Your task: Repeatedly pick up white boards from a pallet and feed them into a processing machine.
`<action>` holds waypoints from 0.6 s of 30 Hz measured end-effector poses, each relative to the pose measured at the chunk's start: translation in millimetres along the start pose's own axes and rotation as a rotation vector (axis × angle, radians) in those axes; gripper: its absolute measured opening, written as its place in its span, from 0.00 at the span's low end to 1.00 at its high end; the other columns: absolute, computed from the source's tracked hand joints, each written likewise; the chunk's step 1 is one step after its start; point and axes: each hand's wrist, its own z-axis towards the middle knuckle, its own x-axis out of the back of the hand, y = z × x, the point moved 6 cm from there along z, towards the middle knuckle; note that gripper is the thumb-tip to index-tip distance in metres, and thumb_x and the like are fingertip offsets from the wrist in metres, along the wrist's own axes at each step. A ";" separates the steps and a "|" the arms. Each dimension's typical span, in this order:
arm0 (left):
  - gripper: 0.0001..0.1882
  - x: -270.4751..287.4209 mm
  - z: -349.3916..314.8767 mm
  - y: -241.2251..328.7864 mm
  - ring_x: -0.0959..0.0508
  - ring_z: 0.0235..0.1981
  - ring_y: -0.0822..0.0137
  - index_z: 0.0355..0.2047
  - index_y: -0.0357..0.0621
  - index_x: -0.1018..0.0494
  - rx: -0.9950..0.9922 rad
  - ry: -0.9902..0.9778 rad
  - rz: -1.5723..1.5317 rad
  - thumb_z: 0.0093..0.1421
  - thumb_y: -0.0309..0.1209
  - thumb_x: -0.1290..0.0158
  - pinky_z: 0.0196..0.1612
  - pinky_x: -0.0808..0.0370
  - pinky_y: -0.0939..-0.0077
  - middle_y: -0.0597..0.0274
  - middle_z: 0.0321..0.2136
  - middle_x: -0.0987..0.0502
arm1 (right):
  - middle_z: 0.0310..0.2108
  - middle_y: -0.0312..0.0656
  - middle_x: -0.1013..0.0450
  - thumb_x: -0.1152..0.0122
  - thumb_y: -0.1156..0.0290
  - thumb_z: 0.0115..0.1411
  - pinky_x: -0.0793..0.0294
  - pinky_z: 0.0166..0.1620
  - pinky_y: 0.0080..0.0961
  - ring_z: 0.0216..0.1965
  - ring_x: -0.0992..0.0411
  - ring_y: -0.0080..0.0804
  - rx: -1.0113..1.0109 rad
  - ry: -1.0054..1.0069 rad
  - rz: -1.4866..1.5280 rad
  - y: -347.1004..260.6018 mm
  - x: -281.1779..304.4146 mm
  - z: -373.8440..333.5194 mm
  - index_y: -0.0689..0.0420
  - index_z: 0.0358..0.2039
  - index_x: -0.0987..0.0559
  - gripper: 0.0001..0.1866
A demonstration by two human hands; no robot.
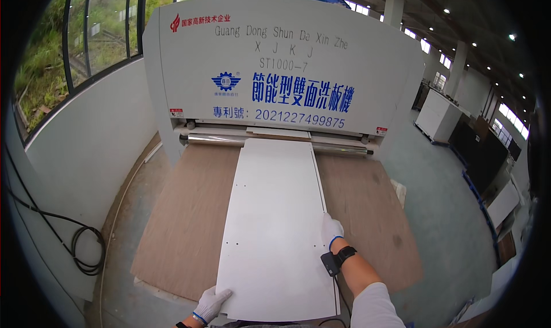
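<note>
A long white panel [275, 213] with small dark holes lies lengthwise in front of me, its far end at the metal roller [221, 140] of a large white machine [287, 69]. My left hand [211, 305], in a white knit glove, holds the panel's near left corner, the thumb side showing on top. Farther up, my right hand [332, 230], gloved too, is closed on the right edge. The fingers beneath the panel are hidden from view. Beyond the roller, another pale board [278, 133] shows at the machine's slot.
Brown wooden boarding [189, 213] supports the panel and extends on both sides. A black cable [86, 250] hangs coiled by the left wall, below windows [103, 35]. Stacked panels [439, 115] stand at the right across the grey floor. A dark device is strapped to my right wrist.
</note>
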 end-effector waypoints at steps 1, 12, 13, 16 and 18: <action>0.21 -0.6 0.9 1.9 0.23 0.34 0.70 0.45 0.28 0.29 0.016 0.009 -0.004 0.60 0.36 0.48 0.39 0.25 0.76 0.56 0.36 0.22 | 0.42 0.67 0.29 0.61 0.46 0.58 0.35 0.52 0.42 0.50 0.32 0.59 0.004 0.000 0.000 -1.0 -1.1 3.8 0.73 0.38 0.24 0.35; 0.22 -15.5 22.4 12.9 0.23 0.30 0.69 0.46 0.30 0.31 0.128 0.003 -0.159 0.63 0.40 0.54 0.33 0.25 0.75 0.58 0.32 0.23 | 0.36 0.47 0.23 0.54 0.58 0.62 0.27 0.41 0.29 0.39 0.25 0.39 0.012 -0.497 0.715 57.9 -29.3 43.7 0.68 0.39 0.23 0.23; 0.22 -15.1 18.9 19.5 0.23 0.30 0.69 0.47 0.31 0.31 0.158 0.020 -0.198 0.64 0.40 0.55 0.33 0.25 0.75 0.58 0.32 0.24 | 0.36 0.41 0.24 0.54 0.63 0.64 0.26 0.40 0.25 0.38 0.25 0.33 -0.115 -0.601 0.902 62.6 -29.8 17.9 0.64 0.41 0.24 0.18; 0.22 -15.6 19.0 26.6 0.23 0.31 0.68 0.46 0.32 0.31 0.188 0.051 -0.275 0.65 0.41 0.55 0.34 0.25 0.75 0.58 0.33 0.24 | 0.41 0.44 0.25 0.54 0.62 0.66 0.25 0.45 0.30 0.40 0.26 0.35 -0.262 -0.759 0.929 101.7 -5.5 -48.0 0.63 0.47 0.27 0.19; 0.21 -8.0 33.5 14.4 0.23 0.33 0.67 0.46 0.32 0.31 0.134 0.009 -0.305 0.65 0.41 0.56 0.36 0.24 0.73 0.58 0.34 0.24 | 0.44 0.45 0.26 0.55 0.60 0.66 0.28 0.50 0.32 0.44 0.27 0.35 -0.308 -0.706 0.871 120.3 6.3 -91.5 0.64 0.50 0.29 0.21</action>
